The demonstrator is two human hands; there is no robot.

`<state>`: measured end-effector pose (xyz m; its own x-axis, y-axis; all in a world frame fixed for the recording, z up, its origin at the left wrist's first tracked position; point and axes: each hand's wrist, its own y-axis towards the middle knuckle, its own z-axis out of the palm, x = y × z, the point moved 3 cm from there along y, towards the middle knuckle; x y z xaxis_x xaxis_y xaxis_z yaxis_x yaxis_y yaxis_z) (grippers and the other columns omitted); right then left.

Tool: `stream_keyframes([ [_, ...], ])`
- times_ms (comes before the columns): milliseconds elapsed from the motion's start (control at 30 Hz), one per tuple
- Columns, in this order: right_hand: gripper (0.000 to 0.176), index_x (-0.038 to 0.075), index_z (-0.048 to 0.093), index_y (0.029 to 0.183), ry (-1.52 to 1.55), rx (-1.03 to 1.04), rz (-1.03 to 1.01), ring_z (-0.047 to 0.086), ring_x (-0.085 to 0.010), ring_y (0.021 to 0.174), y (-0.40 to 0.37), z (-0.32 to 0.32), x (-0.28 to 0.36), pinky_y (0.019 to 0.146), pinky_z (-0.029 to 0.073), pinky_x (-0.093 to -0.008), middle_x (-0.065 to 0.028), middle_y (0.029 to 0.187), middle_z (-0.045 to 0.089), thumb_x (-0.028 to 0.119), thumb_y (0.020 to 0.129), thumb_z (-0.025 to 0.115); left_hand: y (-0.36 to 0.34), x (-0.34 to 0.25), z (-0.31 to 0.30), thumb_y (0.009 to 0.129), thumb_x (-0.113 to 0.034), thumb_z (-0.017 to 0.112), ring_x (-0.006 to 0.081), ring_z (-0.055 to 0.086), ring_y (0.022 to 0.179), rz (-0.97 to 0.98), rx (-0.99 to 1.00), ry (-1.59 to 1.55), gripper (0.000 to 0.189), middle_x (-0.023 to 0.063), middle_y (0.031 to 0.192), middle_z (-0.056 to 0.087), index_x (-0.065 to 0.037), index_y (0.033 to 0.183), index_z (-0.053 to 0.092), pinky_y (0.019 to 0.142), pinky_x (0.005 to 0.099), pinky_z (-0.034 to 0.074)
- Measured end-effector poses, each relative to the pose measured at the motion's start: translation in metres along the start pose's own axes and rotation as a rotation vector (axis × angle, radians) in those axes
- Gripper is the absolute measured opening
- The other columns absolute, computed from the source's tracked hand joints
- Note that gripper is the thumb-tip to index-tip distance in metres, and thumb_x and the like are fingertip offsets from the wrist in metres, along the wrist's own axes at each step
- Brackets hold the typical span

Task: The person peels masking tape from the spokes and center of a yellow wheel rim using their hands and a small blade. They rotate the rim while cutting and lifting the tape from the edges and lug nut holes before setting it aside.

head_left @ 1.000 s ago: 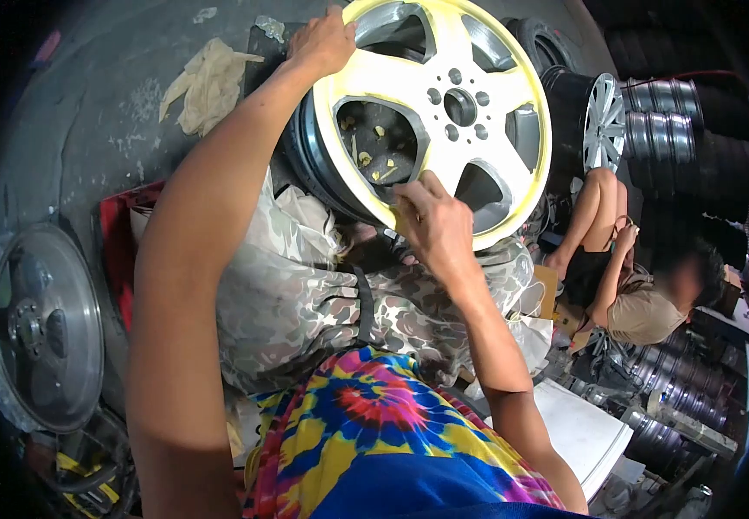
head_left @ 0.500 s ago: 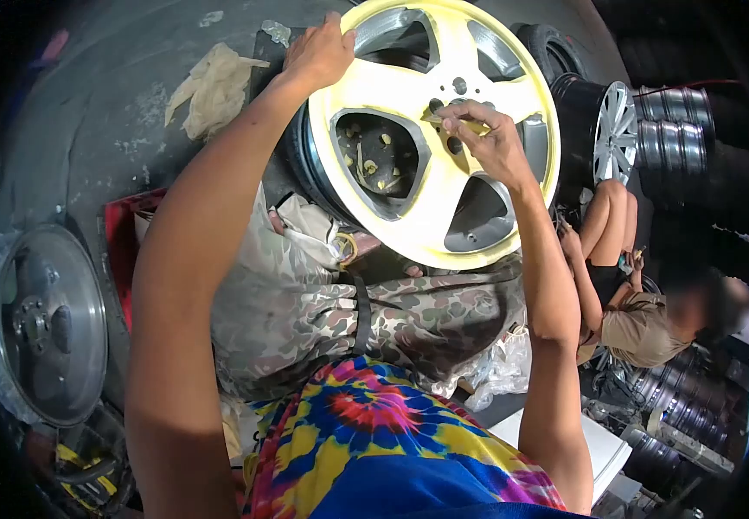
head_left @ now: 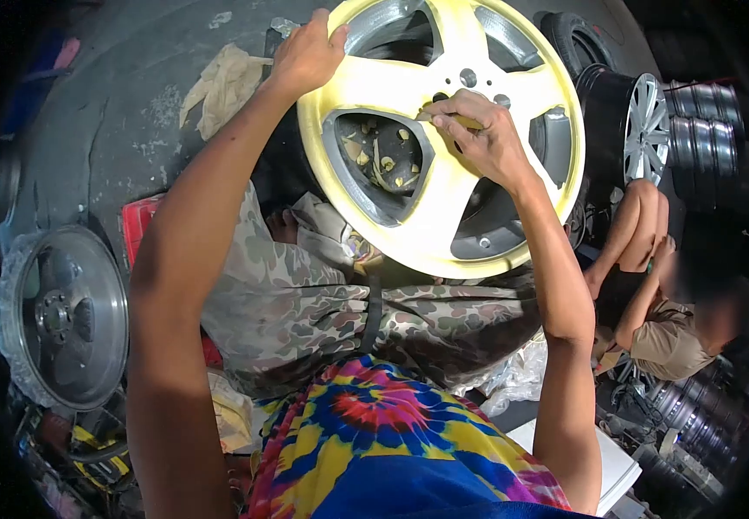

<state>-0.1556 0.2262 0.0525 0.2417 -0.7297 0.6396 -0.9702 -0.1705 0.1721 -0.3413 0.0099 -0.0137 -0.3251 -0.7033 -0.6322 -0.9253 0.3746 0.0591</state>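
Observation:
A yellow-faced alloy wheel (head_left: 433, 186) with broad spokes lies tilted in front of me, above my camouflage-clad legs. At its upper left, my left hand (head_left: 310, 56) is closed over the outer edge. My right hand (head_left: 483, 134) is pinched at the wheel's middle, beside the bolt holes and the inner end of a spoke opening. What its fingertips hold, if anything, is too small to make out. Through that opening show several yellowish scraps (head_left: 386, 163) on the dark surface below.
On the left stands another wheel (head_left: 67, 320), partly wrapped in plastic. A crumpled beige cloth (head_left: 226, 86) lies on the floor near a red box (head_left: 138, 227). To the right sits a person (head_left: 664, 342), with a dark wheel (head_left: 604, 121) and stacked rims (head_left: 703, 130) beyond.
The yellow wheel appears slightly further right as the view shifts. My right hand stays pinched near its middle, and my left stays on the edge. The other person's hand has risen toward their head.

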Motion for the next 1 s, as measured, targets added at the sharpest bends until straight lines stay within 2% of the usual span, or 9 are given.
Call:
stream_keyframes([
  [200,0.019,0.003,0.079,0.111,-0.042,0.086,-0.057,0.069,-0.0291,0.082,0.000,-0.001,0.005,0.078,0.055,-0.0413,-0.0147,0.094,0.073,0.002,0.093,0.072,0.001,0.003,0.001,0.109,-0.043,0.050,0.0513,0.065,0.117,0.017,-0.034,0.026,0.046,0.0325,0.118,0.070,-0.002,0.129,0.055,0.102,0.0600,0.049],
  [300,0.025,0.004,0.079,0.119,-0.047,0.118,-0.065,0.066,-0.0204,0.084,-0.003,-0.005,0.011,0.079,0.054,-0.0360,-0.0092,0.091,0.071,0.004,0.095,0.073,0.001,0.004,0.000,0.108,-0.044,0.050,0.0517,0.064,0.118,0.029,-0.035,0.026,0.047,0.0324,0.119,0.070,-0.002,0.129,0.055,0.102,0.0598,0.048],
  [367,0.025,0.003,0.079,0.119,0.234,0.038,0.289,0.063,-0.0192,0.083,-0.008,-0.010,0.009,0.080,0.052,-0.0343,-0.0086,0.088,0.069,0.004,0.095,0.073,0.002,0.005,0.000,0.108,-0.044,0.050,0.0520,0.064,0.118,0.020,-0.020,0.015,0.048,0.0324,0.119,0.070,-0.002,0.129,0.055,0.102,0.0597,0.048],
  [467,0.024,0.003,0.079,0.115,0.071,0.022,0.083,0.066,-0.0263,0.078,-0.016,-0.012,0.000,0.076,0.054,-0.0376,-0.0128,0.090,0.069,0.005,0.092,0.076,0.000,0.005,0.001,0.108,-0.045,0.050,0.0522,0.063,0.119,0.015,-0.020,0.001,0.048,0.0322,0.121,0.069,-0.002,0.129,0.056,0.103,0.0592,0.049],
  [600,0.023,0.004,0.079,0.115,0.008,0.008,0.062,0.066,-0.0260,0.079,-0.023,-0.010,0.001,0.076,0.054,-0.0372,-0.0126,0.090,0.069,0.006,0.092,0.075,0.003,0.006,0.002,0.108,-0.046,0.051,0.0518,0.063,0.121,0.003,-0.023,0.013,0.049,0.0313,0.123,0.069,-0.003,0.131,0.056,0.104,0.0583,0.048],
  [667,0.022,0.004,0.079,0.114,0.040,0.066,0.164,0.068,-0.0289,0.083,-0.026,-0.007,0.003,0.077,0.054,-0.0387,-0.0129,0.092,0.069,0.006,0.093,0.074,0.000,0.007,0.004,0.108,-0.046,0.052,0.0521,0.063,0.121,0.005,-0.065,0.026,0.052,0.0318,0.124,0.069,-0.001,0.133,0.056,0.103,0.0580,0.048],
  [733,0.022,0.000,0.078,0.116,0.059,0.041,0.128,0.061,-0.0189,0.078,-0.027,0.003,0.008,0.073,0.051,-0.0336,-0.0097,0.087,0.065,0.004,0.095,0.073,0.003,0.005,0.005,0.107,-0.047,0.053,0.0523,0.063,0.121,0.017,-0.106,0.034,0.055,0.0322,0.124,0.069,0.001,0.135,0.056,0.103,0.0576,0.048],
  [900,0.023,0.001,0.078,0.118,0.069,0.075,0.204,0.063,-0.0183,0.083,-0.025,-0.003,0.008,0.079,0.052,-0.0333,-0.0083,0.092,0.068,0.006,0.096,0.072,0.006,0.006,0.005,0.107,-0.047,0.053,0.0514,0.062,0.123,0.013,-0.052,0.035,0.055,0.0319,0.127,0.067,0.001,0.133,0.058,0.104,0.0564,0.048],
  [1000,0.022,0.003,0.079,0.119,0.179,-0.080,0.218,0.063,-0.0174,0.088,-0.024,-0.009,-0.005,0.084,0.052,-0.0318,-0.0069,0.093,0.069,0.008,0.098,0.072,0.006,0.008,0.007,0.107,-0.046,0.053,0.0515,0.061,0.123,0.039,-0.073,0.043,0.054,0.0315,0.127,0.068,0.001,0.133,0.058,0.104,0.0564,0.048],
])
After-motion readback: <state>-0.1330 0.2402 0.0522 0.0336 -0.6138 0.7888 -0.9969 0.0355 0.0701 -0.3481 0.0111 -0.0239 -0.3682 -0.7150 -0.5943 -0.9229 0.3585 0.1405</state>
